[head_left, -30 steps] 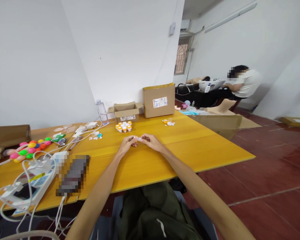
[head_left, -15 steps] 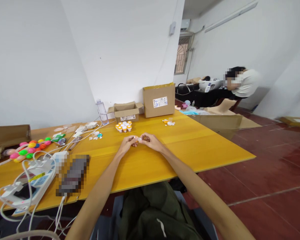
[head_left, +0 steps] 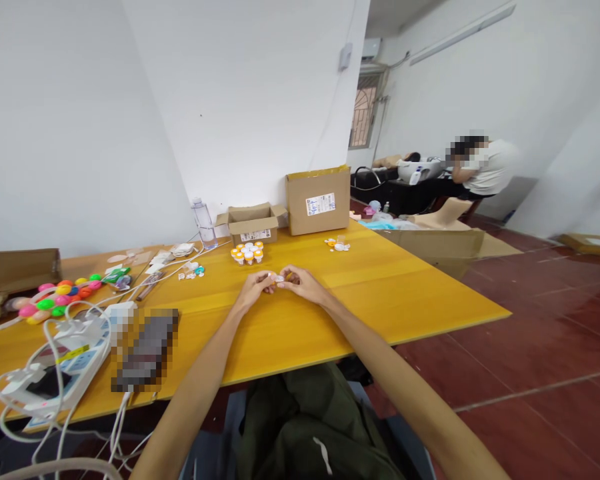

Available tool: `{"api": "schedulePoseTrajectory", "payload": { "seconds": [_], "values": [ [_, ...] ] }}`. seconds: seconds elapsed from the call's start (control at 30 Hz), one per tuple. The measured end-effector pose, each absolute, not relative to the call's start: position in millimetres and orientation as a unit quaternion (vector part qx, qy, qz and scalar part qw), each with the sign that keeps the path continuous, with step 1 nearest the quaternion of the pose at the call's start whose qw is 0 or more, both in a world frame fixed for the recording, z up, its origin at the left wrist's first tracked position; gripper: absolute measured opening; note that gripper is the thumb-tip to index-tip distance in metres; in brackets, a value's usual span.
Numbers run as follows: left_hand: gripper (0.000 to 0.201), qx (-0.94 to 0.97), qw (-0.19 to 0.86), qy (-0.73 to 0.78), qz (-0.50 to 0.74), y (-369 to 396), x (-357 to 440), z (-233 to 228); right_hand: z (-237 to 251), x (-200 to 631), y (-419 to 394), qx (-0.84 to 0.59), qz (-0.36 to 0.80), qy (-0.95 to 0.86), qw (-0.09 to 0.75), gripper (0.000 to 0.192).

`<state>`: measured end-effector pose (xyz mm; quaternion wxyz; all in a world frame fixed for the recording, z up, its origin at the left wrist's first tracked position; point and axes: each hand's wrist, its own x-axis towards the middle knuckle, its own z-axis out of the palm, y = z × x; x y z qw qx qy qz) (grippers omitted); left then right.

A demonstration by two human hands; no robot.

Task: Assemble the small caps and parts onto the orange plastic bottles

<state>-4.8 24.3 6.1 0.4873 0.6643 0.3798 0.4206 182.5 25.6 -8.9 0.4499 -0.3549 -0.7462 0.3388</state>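
Observation:
Over the middle of the yellow table (head_left: 300,347), my left hand (head_left: 253,291) and my right hand (head_left: 304,283) meet, fingertips nearly touching. Both are closed in a pinch on a small white-and-orange plastic piece (head_left: 279,279), mostly covered by the fingers, so its exact kind does not show. Just beyond my left hand stands a tight cluster of small white containers with orange-rimmed tops (head_left: 247,253). Farther off, past my right hand, lie several loose white and orange parts (head_left: 338,245).
An opened small carton (head_left: 253,223) and a taped cardboard box (head_left: 318,203) stand against the wall, near a clear bottle (head_left: 205,227). Leftward are colourful balls (head_left: 60,300), a power strip (head_left: 83,373) with tangled cables and a blurred dark device (head_left: 147,350). A person (head_left: 490,167) sits at back right.
My hands stay almost in the same place, still pinching the small piece. The seated person at the back has shifted slightly.

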Motion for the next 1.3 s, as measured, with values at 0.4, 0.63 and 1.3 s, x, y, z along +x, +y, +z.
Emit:
{"api": "schedulePoseTrajectory", "payload": {
  "seconds": [0.4, 0.63, 1.3],
  "values": [
    [0.035, 0.667, 0.487, 0.382, 0.415, 23.7, -3.9, 6.9, -7.9, 182.7, 25.1, -0.362, 0.314, -0.754, 0.449, 0.032],
    [0.035, 0.666, 0.49, 0.38, 0.415, 23.8, -4.6, 6.2, -9.1, 183.0, 25.3, -0.37, 0.31, -0.756, 0.441, 0.03],
    [0.039, 0.648, 0.493, 0.398, 0.423, 25.5, -4.1, 4.3, -4.3, 182.6, 22.8, -0.368, 0.269, -0.793, 0.404, 0.032]
  ]
}}
